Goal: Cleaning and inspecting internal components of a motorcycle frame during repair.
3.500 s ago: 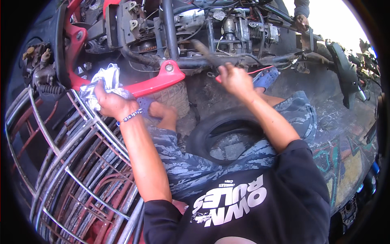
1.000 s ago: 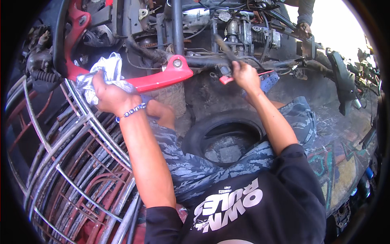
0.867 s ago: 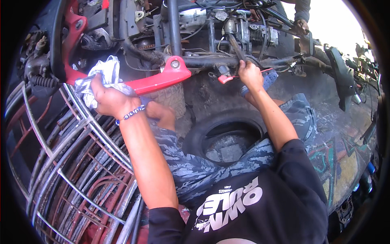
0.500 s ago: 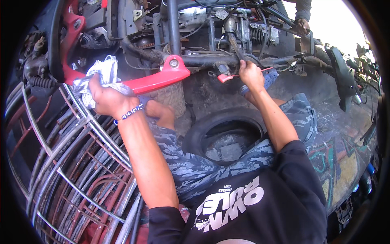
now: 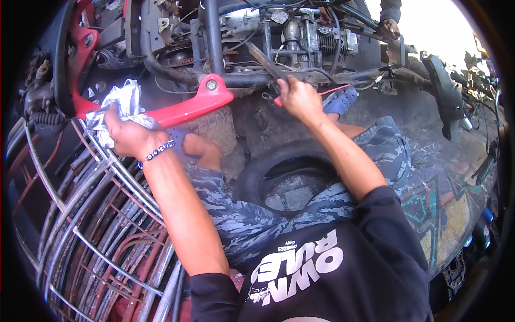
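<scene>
My left hand (image 5: 127, 134) is closed around a crumpled white-grey cloth (image 5: 122, 102), pressed to the left end of a red curved bar (image 5: 182, 110). That bar bends up to a bolted end beside the dark frame tube. My right hand (image 5: 301, 100) grips a long, flat, dark tool (image 5: 266, 61) with a greyish-brown end; its exact kind is unclear. The tool slants up and left across the black lower frame tube (image 5: 247, 80). Just below my right fingers shows a small red piece (image 5: 277, 101), and a thin red line emerges past the hand.
A motorcycle engine (image 5: 306, 40) sits in the frame beyond my hands. Bent metal tubes (image 5: 107, 225) are piled at the left. A tyre (image 5: 247, 177) lies by my legs. At the far right, another person's hand (image 5: 390, 28) touches the frame near a black plastic panel (image 5: 448, 99).
My right hand has moved left along the frame tube, and its tool now slants further left. My left hand stays on the cloth at the red bar. The whole view has shifted slightly.
</scene>
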The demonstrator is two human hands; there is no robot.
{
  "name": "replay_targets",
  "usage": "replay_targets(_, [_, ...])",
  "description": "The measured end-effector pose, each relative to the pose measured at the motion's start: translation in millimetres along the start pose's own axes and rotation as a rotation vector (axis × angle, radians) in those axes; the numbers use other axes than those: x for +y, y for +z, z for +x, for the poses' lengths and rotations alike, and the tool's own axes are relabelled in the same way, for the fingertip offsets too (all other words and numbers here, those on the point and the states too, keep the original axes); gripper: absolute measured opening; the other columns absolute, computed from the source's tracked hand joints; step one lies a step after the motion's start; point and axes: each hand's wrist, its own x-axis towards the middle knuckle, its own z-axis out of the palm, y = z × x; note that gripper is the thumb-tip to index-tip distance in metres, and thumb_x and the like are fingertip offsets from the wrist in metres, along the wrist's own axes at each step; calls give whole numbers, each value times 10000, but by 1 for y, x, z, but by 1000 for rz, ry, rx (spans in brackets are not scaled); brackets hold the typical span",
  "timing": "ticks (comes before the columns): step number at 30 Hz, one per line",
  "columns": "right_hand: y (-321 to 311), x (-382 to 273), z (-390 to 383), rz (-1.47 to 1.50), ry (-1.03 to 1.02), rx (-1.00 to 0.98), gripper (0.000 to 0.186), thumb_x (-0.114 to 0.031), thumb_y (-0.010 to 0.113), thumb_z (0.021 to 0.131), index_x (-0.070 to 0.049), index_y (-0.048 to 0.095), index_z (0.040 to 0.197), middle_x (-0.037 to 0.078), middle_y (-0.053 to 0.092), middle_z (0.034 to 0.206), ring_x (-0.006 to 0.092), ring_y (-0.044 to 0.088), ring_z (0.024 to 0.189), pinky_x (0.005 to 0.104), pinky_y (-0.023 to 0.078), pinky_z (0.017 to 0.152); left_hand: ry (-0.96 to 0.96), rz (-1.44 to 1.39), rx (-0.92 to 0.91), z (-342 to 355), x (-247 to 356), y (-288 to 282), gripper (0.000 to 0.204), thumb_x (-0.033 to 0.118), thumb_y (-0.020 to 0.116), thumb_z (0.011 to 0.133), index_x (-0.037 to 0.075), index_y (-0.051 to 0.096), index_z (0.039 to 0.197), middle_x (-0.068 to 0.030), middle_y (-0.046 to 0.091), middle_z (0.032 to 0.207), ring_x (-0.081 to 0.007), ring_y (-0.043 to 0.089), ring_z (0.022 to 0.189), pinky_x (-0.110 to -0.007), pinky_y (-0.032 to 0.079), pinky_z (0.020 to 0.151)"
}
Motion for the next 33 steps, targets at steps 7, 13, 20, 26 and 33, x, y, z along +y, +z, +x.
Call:
replay_targets(7, [-3, 36, 17, -134, 167, 54, 454, -431, 428, 919, -23, 622, 959, 234, 662, 835, 417, 647, 819, 513, 508, 755, -9, 21, -12, -3, -3, 2, 245, 100, 550, 807, -105, 581, 939, -143, 609, 893, -256, 634, 731, -376, 538, 657])
replay_targets(13, [-6, 18, 11, -142, -3, 12, 448, -432, 452, 913, -21, 626, 950, 222, 665, 807, 395, 659, 776, 508, 519, 716, -34, -5, -68, 4, -5, -4, 257, 110, 551, 813, -113, 582, 937, -149, 612, 874, -255, 638, 728, -384, 540, 648])
replay_targets(20, [5, -8, -4, -207, -132, 57, 401, -408, 453, 919, -35, 582, 988, 242, 642, 715, 411, 650, 686, 509, 525, 613, 34, 11, -56, 8, -9, -1, 210, 100, 494, 837, -57, 575, 950, -141, 651, 862, -251, 661, 746, -343, 537, 661])
replay_targets(26, [-16, 55, 33, -190, 72, 38, 430, -415, 428, 921, -42, 639, 958, 228, 663, 837, 387, 655, 808, 497, 516, 731, 39, -56, -39, 2, -10, -1, 181, 40, 563, 776, -83, 596, 905, -118, 621, 862, -227, 634, 728, -345, 516, 678])
replay_targets(33, [1, -51, -3, -155, -143, -1, 436, -422, 432, 911, -43, 648, 901, 219, 661, 817, 393, 649, 781, 505, 506, 736, -16, 9, 55, 2, 0, 3, 202, 50, 593, 769, -99, 599, 906, -121, 621, 872, -224, 630, 723, -348, 519, 650])
